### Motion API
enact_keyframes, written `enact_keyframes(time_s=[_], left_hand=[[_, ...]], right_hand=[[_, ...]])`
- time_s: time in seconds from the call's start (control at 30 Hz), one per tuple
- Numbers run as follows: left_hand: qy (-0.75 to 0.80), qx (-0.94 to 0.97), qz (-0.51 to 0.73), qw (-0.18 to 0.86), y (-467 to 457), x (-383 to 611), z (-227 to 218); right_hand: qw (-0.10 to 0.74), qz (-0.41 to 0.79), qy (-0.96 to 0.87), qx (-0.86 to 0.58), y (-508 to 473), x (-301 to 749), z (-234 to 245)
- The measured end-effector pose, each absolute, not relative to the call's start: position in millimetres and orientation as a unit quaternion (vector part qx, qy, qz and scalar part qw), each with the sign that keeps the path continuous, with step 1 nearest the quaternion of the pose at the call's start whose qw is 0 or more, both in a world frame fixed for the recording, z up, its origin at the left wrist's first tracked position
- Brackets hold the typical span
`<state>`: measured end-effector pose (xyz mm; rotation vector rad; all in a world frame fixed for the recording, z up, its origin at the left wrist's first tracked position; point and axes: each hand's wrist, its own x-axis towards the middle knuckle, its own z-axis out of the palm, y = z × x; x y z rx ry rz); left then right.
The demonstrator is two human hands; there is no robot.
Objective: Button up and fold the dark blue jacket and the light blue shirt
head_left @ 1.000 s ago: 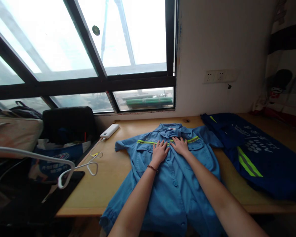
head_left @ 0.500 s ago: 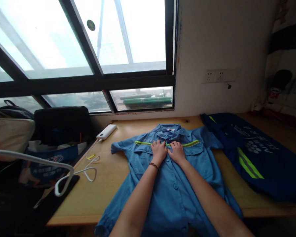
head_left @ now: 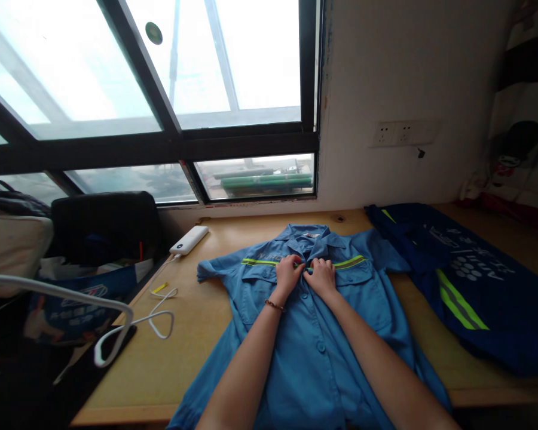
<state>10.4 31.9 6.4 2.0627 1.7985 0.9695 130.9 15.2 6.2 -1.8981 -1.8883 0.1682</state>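
A light blue short-sleeved work shirt [head_left: 323, 352] with a yellow-green reflective chest stripe lies face up on the wooden table [head_left: 192, 334], collar towards the window. My left hand [head_left: 288, 273], a bead bracelet on its wrist, and my right hand [head_left: 320, 276] meet at the shirt's front placket just below the collar. Both have their fingers curled and pinched on the fabric there, near the top button.
A dark blue garment [head_left: 466, 280] with a reflective stripe lies at the table's right. A white power bank [head_left: 189, 239] with a white cable [head_left: 159, 310] sits at the left. Bags [head_left: 98, 230] and a white curved bar [head_left: 54, 292] crowd the left side. Window and wall stand behind.
My hands went from lying flat and spread on the shirt's chest to curled together, pinching the placket at the middle. The view shifted slightly.
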Motion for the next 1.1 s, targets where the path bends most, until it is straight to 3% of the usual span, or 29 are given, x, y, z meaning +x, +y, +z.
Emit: enact_keyframes(time_s=[0.1, 0.27, 0.47, 0.57, 0.7, 1.1], left_hand=[[0.592, 0.690, 0.382, 0.166, 33.2, 10.0, 4.3], [0.546, 0.614, 0.496, 0.280, 32.9, 12.6, 4.3], [0.428, 0.432, 0.592, 0.529, 29.7, 21.9, 11.2], [0.386, 0.383, 0.593, 0.594, 29.0, 24.1, 9.0], [0.380, 0.361, 0.584, 0.620, 30.9, 21.8, 2.9], [0.395, 0.367, 0.590, 0.601, 34.6, 18.3, -1.4]], right_hand=[[0.283, 0.116, -0.647, -0.698, 22.3, 136.5, 3.6], [0.468, 0.407, -0.530, -0.579, 40.0, 155.0, 2.1], [0.516, 0.634, -0.403, -0.412, 47.5, 172.2, 10.8], [0.487, 0.742, -0.315, -0.336, 45.5, 170.7, 9.5], [0.440, 0.773, -0.309, -0.336, 43.9, 163.5, 1.0], [0.448, 0.757, -0.325, -0.348, 42.5, 160.5, 3.9]])
